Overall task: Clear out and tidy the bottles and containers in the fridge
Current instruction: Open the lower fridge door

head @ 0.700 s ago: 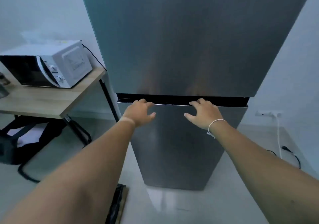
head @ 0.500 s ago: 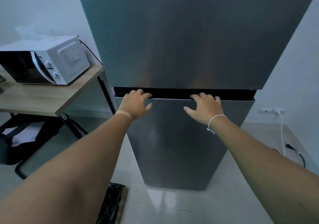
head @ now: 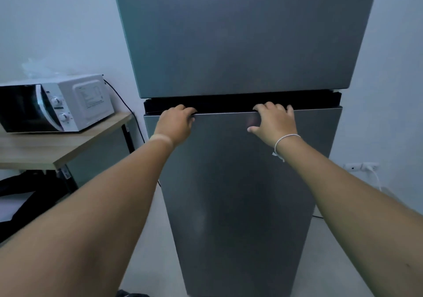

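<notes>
A tall grey two-door fridge fills the middle of the head view, both doors closed. My left hand grips the top edge of the lower fridge door, fingers curled into the dark gap between the doors. My right hand holds the same edge further right, fingers hooked over it and thumb pressed on the door's front. A white string bracelet circles my right wrist. No bottles or containers are visible; the fridge's inside is hidden.
A white microwave stands on a wooden table to the left, its cable running down beside the fridge. Dark bags lie under the table. A wall socket with a white plug sits low on the right wall.
Both hands went from resting near the lower door's top edge to hooking their fingers over it. The camera came closer to the fridge.
</notes>
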